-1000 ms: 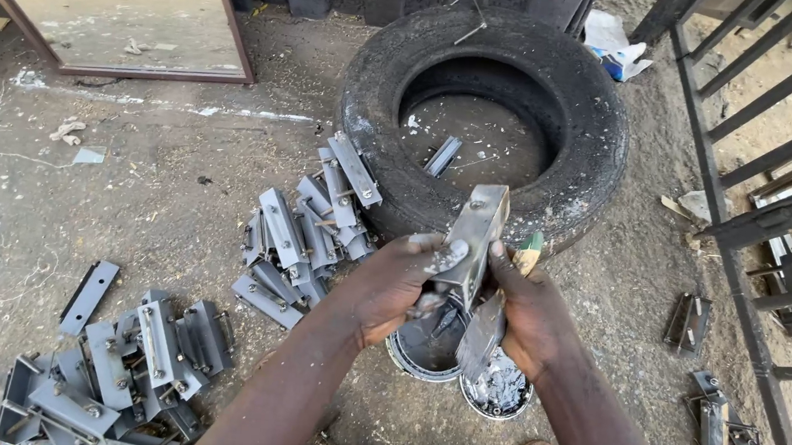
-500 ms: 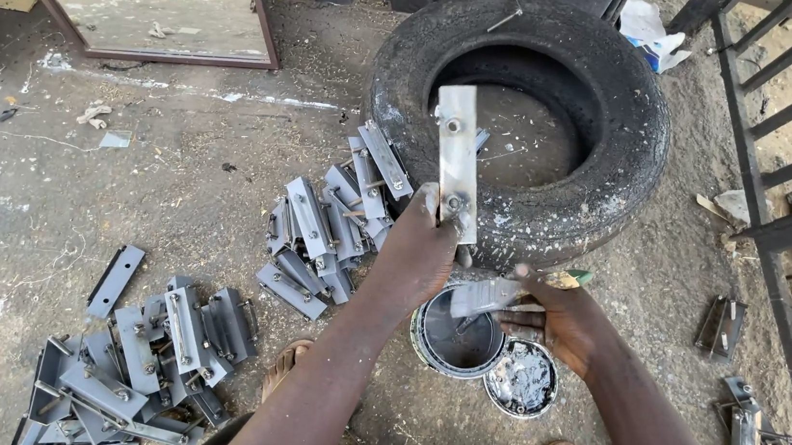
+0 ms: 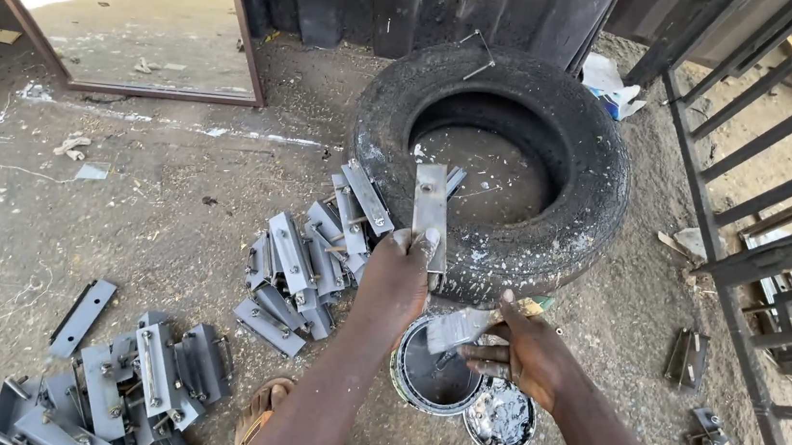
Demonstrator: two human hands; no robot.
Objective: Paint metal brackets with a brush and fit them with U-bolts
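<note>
Dusty ground (image 3: pixel 127 197) is seen beneath a worn tyre (image 3: pixel 490 154), with a dark metal wall behind and a barred gate (image 3: pixel 762 238) at the right. Since the earlier frame, the grey plate (image 3: pixel 431 211) has been lowered from above the tyre's hole to its near rim, upright and clenched at its lower end by the left hand (image 3: pixel 398 276). The right hand (image 3: pixel 519 355) has stayed over the paint tin (image 3: pixel 434 376), closed on a brush (image 3: pixel 463 328) whose grey bristles are pointed into the tin. The lid (image 3: pixel 500 418) is laid touching the tin. One pile of painted plates (image 3: pixel 311 253) is leaned against the tyre; another pile (image 3: pixel 124 380) lies well apart at the lower left. A crumpled white-and-blue packet (image 3: pixel 612 89) is seen behind the tyre.
</note>
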